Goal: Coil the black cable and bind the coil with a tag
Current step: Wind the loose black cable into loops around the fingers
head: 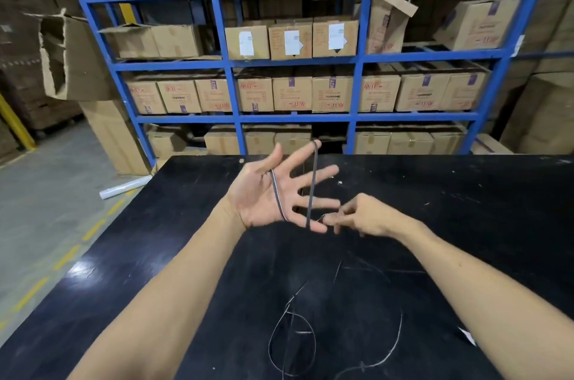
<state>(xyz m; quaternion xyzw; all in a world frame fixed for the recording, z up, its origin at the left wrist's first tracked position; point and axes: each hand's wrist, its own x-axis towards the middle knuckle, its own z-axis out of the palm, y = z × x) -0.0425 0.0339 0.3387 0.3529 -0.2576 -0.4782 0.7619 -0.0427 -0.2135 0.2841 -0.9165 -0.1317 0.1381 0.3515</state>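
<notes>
My left hand (pixel 273 193) is raised above the black table (pixel 466 208), palm toward me, fingers spread. The black cable (pixel 311 190) is wound around it: one strand crosses the palm near the thumb, another runs from the index fingertip down to the little finger. My right hand (pixel 363 215) sits just right of the left little finger and pinches the cable between thumb and fingertips. The rest of the cable lies in loose loops (pixel 341 333) on the table near me. I see no tag.
Blue metal shelving (pixel 233 90) full of cardboard boxes stands behind the table. A white roll (pixel 124 188) lies on the concrete floor at left, beside stacked boxes. A small white scrap (pixel 467 335) rests on the table at right.
</notes>
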